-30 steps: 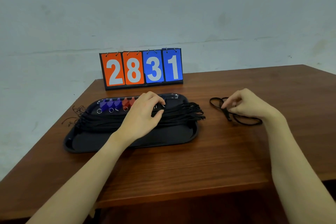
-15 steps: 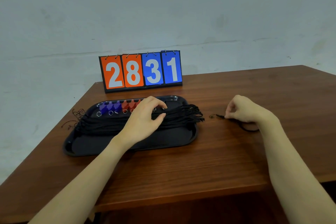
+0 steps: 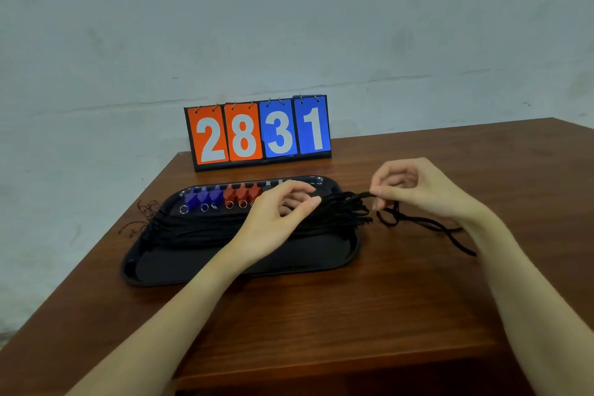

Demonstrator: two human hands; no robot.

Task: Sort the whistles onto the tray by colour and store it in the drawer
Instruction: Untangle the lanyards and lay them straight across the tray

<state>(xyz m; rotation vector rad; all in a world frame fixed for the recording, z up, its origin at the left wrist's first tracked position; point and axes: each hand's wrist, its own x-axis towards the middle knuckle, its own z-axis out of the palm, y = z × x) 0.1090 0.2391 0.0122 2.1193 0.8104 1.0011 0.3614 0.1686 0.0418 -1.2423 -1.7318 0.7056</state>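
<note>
Head view: blue and red plastic whistles [image 3: 221,196] line the back of the black plastic tray [image 3: 244,264] on the brown wooden worktop [image 3: 321,315]. The left hand [image 3: 276,222] hovers, fingers loosely apart. The right hand [image 3: 418,190] pinches a black cord [image 3: 418,220]; tugging risks snagging the bundled cords [image 3: 209,228] and scrambling the rows.

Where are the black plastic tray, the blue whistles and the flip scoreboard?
black plastic tray [image 3: 225,267]: head view, bare floor near its front rim.
blue whistles [image 3: 204,198]: head view, body of the middle one in the tray's back row.
flip scoreboard [image 3: 243,135]: head view, orange card showing 8.
</note>
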